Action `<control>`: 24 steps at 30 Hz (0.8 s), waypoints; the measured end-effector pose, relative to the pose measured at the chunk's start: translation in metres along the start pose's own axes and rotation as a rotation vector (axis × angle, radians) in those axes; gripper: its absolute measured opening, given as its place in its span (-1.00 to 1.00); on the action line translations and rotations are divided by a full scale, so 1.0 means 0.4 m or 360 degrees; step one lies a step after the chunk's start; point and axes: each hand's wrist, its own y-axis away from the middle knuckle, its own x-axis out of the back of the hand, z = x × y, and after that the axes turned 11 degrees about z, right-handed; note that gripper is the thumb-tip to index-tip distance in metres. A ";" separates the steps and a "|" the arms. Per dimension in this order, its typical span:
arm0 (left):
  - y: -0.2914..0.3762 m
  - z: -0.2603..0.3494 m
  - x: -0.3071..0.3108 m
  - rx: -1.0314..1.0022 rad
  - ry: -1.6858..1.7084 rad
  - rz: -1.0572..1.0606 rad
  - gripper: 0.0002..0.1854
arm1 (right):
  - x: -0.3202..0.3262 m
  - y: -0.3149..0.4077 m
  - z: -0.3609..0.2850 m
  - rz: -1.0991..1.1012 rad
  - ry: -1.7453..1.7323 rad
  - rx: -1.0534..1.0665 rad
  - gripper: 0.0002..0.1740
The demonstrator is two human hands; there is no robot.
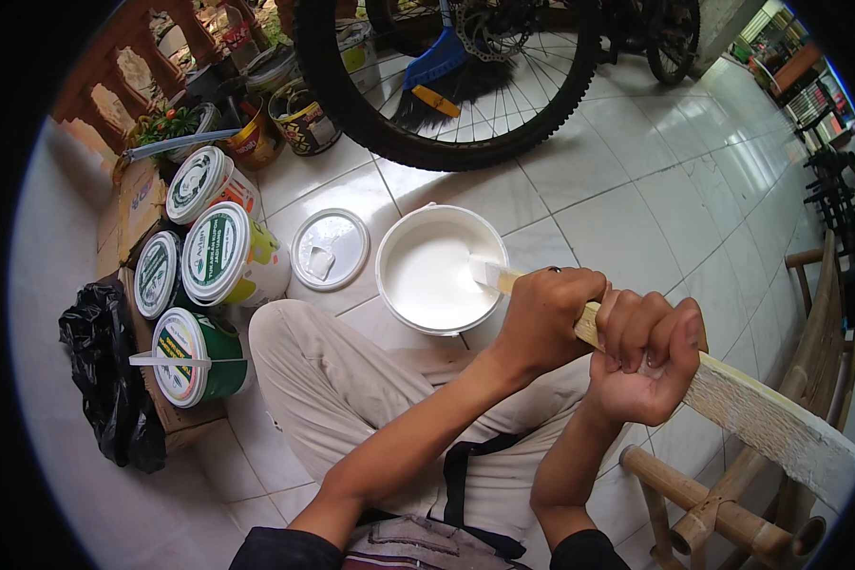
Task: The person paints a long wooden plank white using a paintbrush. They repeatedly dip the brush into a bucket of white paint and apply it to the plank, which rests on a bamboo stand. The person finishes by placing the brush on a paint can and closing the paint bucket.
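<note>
A wooden stick (586, 326) runs slantwise from the bucket up to the right, its far part wide and coated with dried white paint. My left hand (552, 313) is closed around it nearer the bucket. Farther along, my right hand (648, 356) grips the same stick with curled fingers. The stick's lower end dips into white paint (434, 278) in a round white plastic bucket (380, 285), which stands on the floor before my crossed legs. Left of the bucket, a round plastic lid (335, 246) lies on the tiles with a small whitish piece on it.
Several lidded paint pails (217, 253) and a black plastic bag (107, 377) are at the left. A bicycle wheel (456, 160) stands beyond the bucket, with a blue-headed broom (434, 60) behind its spokes. Bamboo furniture (712, 499) stands at the lower right, below the stick's wide part.
</note>
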 end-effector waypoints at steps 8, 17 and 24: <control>-0.007 -0.024 0.048 0.0380 0.0059 -0.0056 -0.76 | -0.054 -0.039 0.056 0.0329 0.0039 -0.0499 -0.47; -0.029 0.102 0.079 -0.0392 -0.0079 0.0109 -0.81 | -0.088 -0.016 -0.138 -0.0120 -0.0269 0.0097 -0.51; -0.013 -0.012 0.104 -0.0200 0.0268 0.0111 -0.74 | -0.114 0.044 -0.014 -0.0234 0.0017 0.0082 -0.56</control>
